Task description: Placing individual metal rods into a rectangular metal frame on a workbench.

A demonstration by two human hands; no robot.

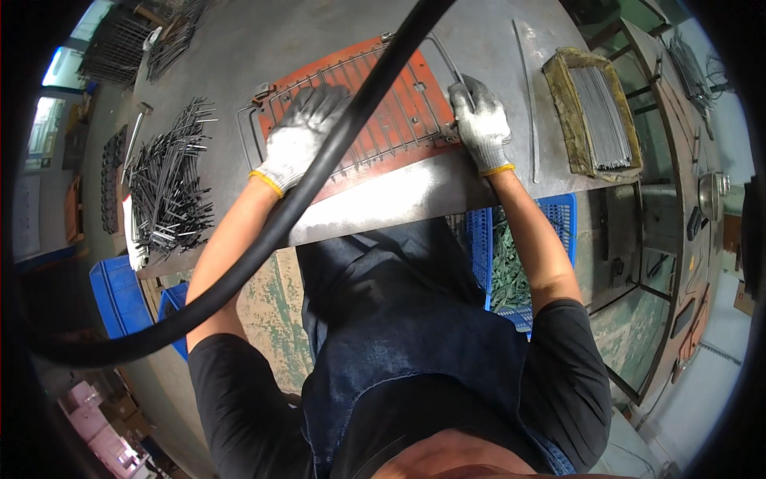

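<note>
Red jig plate (433, 100) with wire grid (379, 120) is sitting near metal table's (319, 24) front edge; left hand (303, 132) is lying over grid, fingers extended; right hand (480, 124) is bending at side wire (447, 57), can't tell if gripping; tabletop is running past plate's far edge, rod pile (171, 180) flanking left, yellowish rod tray (561, 112) right

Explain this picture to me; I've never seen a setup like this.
No robot here: a head-worn wide camera looks down, bending straight edges, at a person's gloved hands over a grey bench. The left hand lies over metal rods across a red plate; the right hand is at a bent rod by the plate's right edge, its grip unclear. Loose dark rods are piled at left; a yellowish box of thin rods stands at right. A thick black cable crosses the view.
</note>
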